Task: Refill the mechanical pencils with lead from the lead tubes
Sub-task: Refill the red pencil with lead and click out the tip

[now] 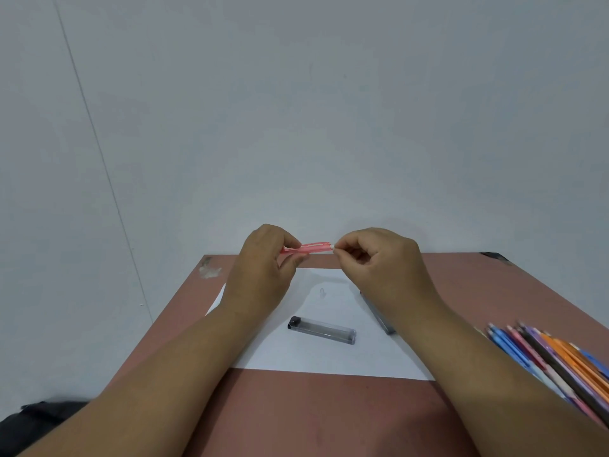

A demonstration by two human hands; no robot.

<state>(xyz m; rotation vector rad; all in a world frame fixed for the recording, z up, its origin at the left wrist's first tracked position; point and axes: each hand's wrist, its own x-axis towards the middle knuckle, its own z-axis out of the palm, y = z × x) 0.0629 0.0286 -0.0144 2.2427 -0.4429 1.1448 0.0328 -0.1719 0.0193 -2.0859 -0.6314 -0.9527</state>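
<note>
A pink mechanical pencil (313, 248) is held level above the far edge of the table. My left hand (263, 268) grips its left part with curled fingers. My right hand (372, 258) pinches the small white end piece (333, 247) at the pencil's right end between thumb and forefinger. A clear lead tube with a black cap (322, 330) lies on the white paper sheet (329, 357). A second grey lead tube (379, 316) lies to its right, partly hidden under my right forearm. A tiny clear cap (323, 291) sits on the paper.
A row of several coloured mechanical pencils (557, 361) lies at the right edge of the reddish-brown table (313, 413). A grey wall rises directly behind the table. Dark fabric (43, 413) shows at lower left beyond the table edge.
</note>
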